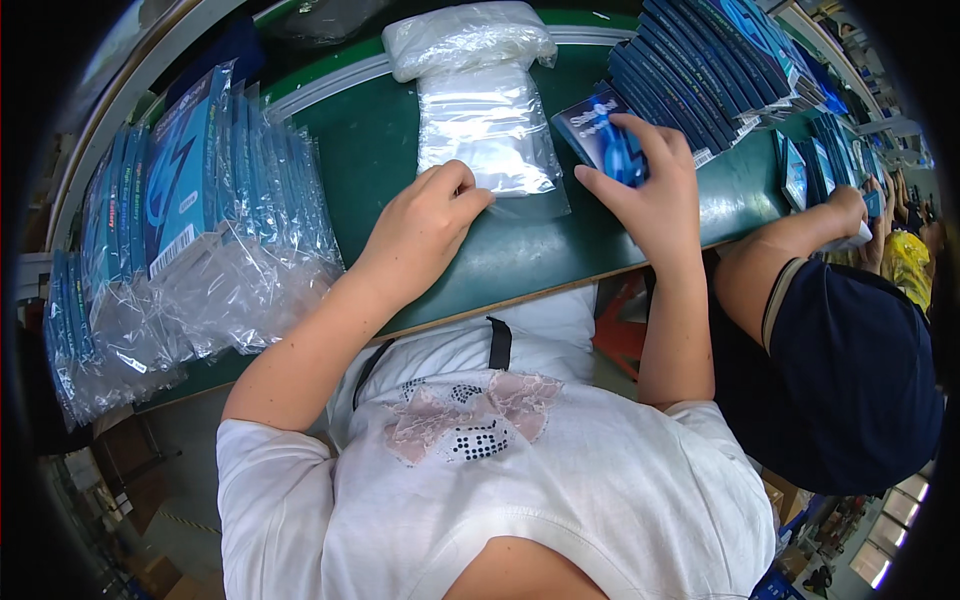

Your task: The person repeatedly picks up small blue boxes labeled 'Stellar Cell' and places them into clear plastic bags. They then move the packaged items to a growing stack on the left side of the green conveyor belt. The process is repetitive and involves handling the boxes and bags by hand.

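A stack of clear plastic bags lies on the green table in front of me. My left hand is closed, thumb and forefinger pinched at the near edge of the top bag. To the right of the bags, my right hand grips a thin dark-blue box with a bright blue picture on its face. The box is tilted, and its lower part is partly hidden by the thumb and palm. Behind it leans a long row of matching blue boxes.
Blue boxes in clear bags stand packed together at the left of the green table. A bulky clear plastic bundle sits at the far end of the bag stack. At right, a co-worker in a dark shirt reaches toward more blue boxes.
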### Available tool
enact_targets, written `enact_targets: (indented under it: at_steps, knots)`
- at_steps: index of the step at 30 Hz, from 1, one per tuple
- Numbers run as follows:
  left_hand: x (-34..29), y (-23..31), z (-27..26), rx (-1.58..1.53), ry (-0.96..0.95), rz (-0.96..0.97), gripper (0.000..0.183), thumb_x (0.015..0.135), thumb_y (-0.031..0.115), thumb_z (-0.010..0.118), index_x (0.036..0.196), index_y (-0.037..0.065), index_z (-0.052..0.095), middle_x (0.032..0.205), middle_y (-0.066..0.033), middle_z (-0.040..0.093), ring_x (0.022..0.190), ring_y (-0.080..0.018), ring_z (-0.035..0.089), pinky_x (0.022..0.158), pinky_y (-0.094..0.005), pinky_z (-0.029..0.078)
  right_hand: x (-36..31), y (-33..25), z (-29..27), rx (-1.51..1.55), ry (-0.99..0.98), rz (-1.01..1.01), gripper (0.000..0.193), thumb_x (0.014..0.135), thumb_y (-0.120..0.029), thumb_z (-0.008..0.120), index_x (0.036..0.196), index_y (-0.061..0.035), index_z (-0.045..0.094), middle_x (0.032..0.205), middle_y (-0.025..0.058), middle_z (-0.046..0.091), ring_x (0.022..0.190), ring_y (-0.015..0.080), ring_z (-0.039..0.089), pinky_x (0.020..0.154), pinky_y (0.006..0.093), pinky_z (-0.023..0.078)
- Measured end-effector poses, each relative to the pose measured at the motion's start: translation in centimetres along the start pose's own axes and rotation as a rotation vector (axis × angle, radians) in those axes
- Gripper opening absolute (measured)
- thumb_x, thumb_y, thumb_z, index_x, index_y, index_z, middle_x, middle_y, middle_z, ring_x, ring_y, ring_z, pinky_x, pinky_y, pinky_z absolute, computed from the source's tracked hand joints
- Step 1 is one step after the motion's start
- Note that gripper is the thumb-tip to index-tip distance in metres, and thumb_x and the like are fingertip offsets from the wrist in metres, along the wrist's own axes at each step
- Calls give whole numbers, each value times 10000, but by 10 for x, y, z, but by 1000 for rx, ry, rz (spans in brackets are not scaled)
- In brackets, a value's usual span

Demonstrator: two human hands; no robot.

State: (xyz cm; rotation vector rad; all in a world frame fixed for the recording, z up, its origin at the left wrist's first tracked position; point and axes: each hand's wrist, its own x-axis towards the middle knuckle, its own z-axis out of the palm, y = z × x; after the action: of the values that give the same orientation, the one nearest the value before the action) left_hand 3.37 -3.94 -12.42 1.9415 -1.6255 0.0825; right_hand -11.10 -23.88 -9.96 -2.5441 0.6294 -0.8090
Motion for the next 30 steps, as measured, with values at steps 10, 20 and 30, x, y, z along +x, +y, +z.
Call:
enact_targets:
  at_steps: [10, 20, 30]
  knots:
    - [4, 14, 0, -527, 43, -412, 107, 818, 59, 627, 905, 0, 649, 864, -86, 543, 692, -187, 582, 632, -291, 478, -60, -19, -22, 1854, -473, 650, 578, 904, -234, 577, 1344, 55, 342, 1001, 140, 577, 761, 133, 596, 575, 230, 517]
    - [3, 14, -3, -250, 84, -203, 89, 779, 86, 641, 854, 53, 675, 821, -87, 549, 683, -241, 586, 612, -312, 466, -60, -36, 6, 1762, -696, 822, 726, 842, -18, 623, 1407, 97, 182, 1130, 200, 591, 945, 190, 641, 800, 277, 526]
    - [2, 15, -1, -1128, 93, -931, 147, 881, 69, 619, 973, -40, 652, 903, -76, 656, 778, -105, 625, 680, -208, 494, -57, -32, 7, 1671, -590, 786, 502, 852, -16, 607, 1300, 101, 409, 1140, 168, 596, 943, 174, 638, 805, 282, 535]
